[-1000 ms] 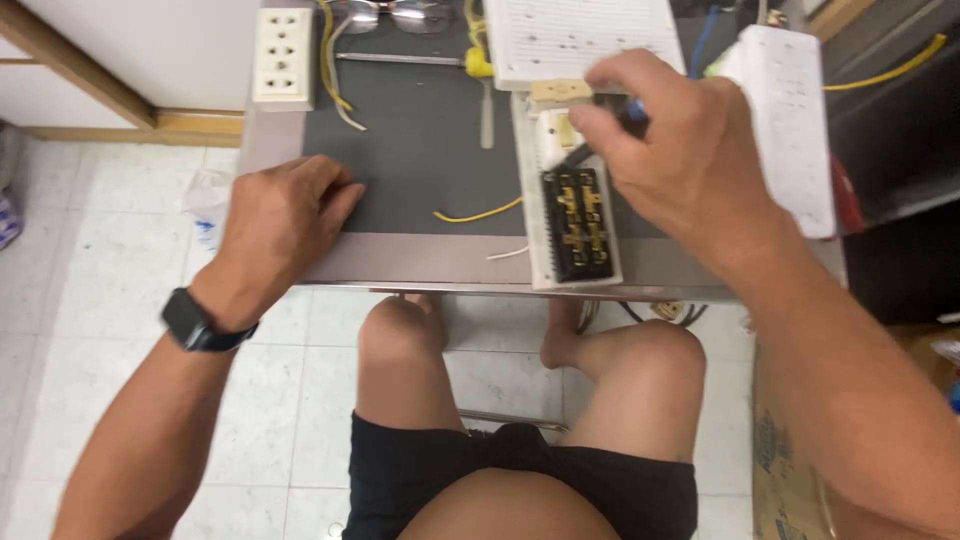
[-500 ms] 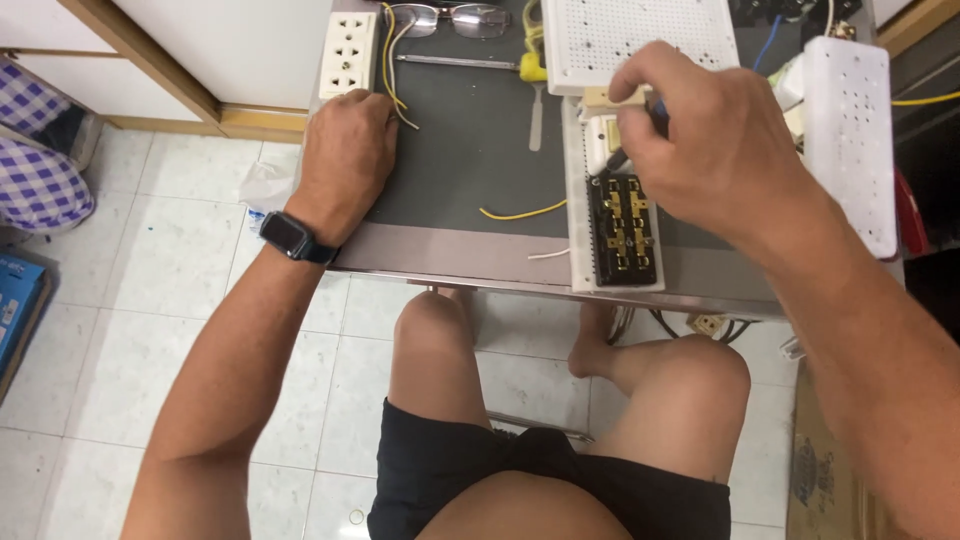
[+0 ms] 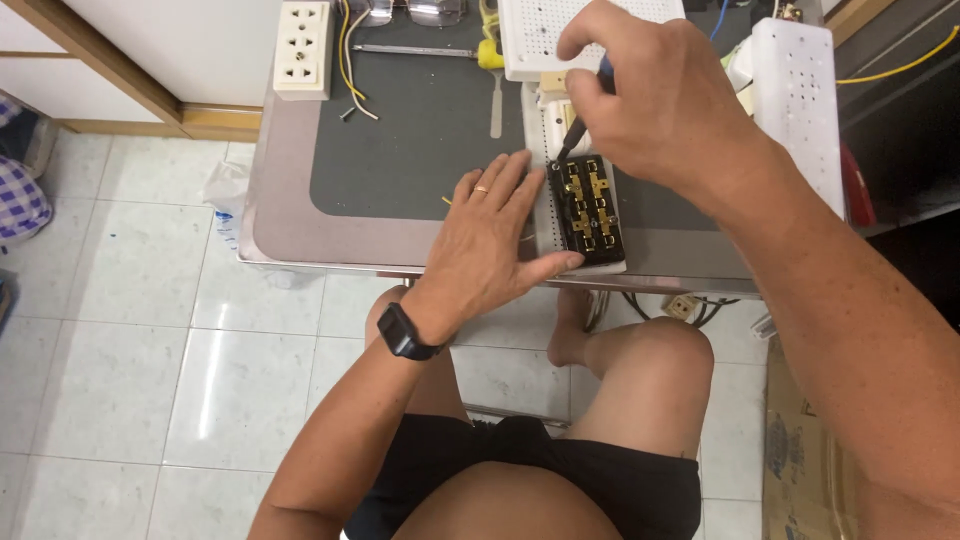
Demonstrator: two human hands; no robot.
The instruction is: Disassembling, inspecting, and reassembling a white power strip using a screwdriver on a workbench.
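Since half a sec ago, left hand [image 3: 497, 232] has slid from far-left mat edge to lie flat, fingers spread, against black socket block w/ brass contacts [image 3: 588, 208], steadying it. Right hand [image 3: 668, 98], just above, pinches blue-handled screwdriver [image 3: 580, 125], tip at block's top-left.

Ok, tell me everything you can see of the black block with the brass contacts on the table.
The black rectangular block with brass contacts lies flat on a white plastic base, lengthwise away from the person, near the front edge of the grey-topped table. Two columns of brass-coloured metal strips show on top. The left hand presses beside it, thumb along its near end. The right hand points a dark tool tip at its far left corner.
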